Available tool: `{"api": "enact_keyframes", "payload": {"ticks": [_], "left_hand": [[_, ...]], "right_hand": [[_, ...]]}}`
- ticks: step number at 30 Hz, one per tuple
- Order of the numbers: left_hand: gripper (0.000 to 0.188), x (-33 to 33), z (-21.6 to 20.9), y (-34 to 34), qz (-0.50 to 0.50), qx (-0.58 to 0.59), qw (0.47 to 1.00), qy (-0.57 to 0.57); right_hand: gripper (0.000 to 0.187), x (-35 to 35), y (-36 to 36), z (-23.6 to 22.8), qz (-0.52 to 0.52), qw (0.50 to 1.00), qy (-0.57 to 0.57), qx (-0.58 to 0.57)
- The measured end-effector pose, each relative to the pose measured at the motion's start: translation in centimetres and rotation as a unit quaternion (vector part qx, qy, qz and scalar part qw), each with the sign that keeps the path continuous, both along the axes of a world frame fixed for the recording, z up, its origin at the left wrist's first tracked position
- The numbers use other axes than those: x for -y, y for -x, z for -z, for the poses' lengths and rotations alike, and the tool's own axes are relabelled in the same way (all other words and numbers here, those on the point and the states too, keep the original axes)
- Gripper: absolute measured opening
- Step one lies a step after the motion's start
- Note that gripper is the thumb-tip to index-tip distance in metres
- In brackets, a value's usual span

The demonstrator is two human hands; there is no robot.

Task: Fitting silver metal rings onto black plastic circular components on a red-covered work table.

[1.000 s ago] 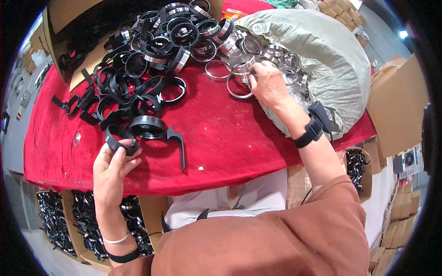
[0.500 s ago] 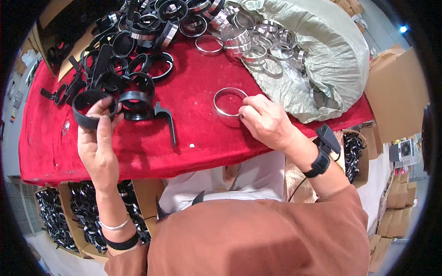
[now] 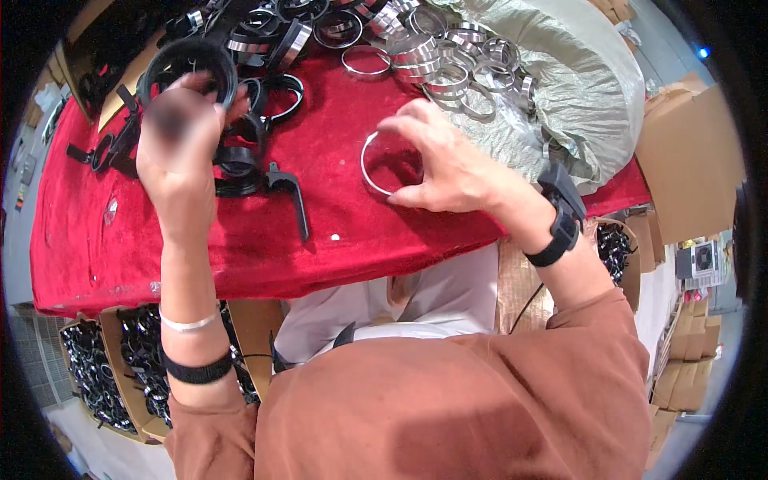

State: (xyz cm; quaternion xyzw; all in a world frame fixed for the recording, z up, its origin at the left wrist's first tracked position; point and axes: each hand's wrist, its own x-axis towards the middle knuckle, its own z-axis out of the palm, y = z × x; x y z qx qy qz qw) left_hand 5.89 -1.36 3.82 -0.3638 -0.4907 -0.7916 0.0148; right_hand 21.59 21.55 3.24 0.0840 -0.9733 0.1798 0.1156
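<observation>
Underneath, cartons point(image 3: 112, 376) of black clamps point(image 3: 88, 372)

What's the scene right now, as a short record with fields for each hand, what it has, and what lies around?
left hand: raised left hand grips a black ring clamp above the table
right hand: right hand rests on the red cloth, fingers on a silver metal ring
between the hands: black clamp with a lever handle lying flat
far left: pile of black clamps
far right: silver rings spilling from a grey-green bag
under table edge: cardboard boxes of black parts
</observation>
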Motion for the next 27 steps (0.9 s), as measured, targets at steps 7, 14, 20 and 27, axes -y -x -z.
{"api": "enact_keyframes", "payload": {"ticks": [7,14,20,27], "left_hand": [[0.029,-4.1,-0.5,-0.8,0.065,0.009,0.997,-0.028],[0.035,-3.3,1.4,-5.1,0.213,0.261,0.94,-0.043],[0.023,-2.3,2.4,-5.4,0.178,0.352,0.918,-0.032],[0.014,-1.1,1.8,-5.8,0.052,0.271,0.958,0.076]], "right_hand": [[0.074,0.0,-0.9,1.4,-0.036,0.969,0.006,-0.244],[0.073,-0.1,-1.3,1.3,-0.03,0.963,-0.05,-0.263],[0.07,0.8,-1.6,0.5,-0.042,0.949,-0.128,-0.286],[0.063,1.0,-2.9,-0.2,0.021,0.981,-0.065,-0.179]]}}
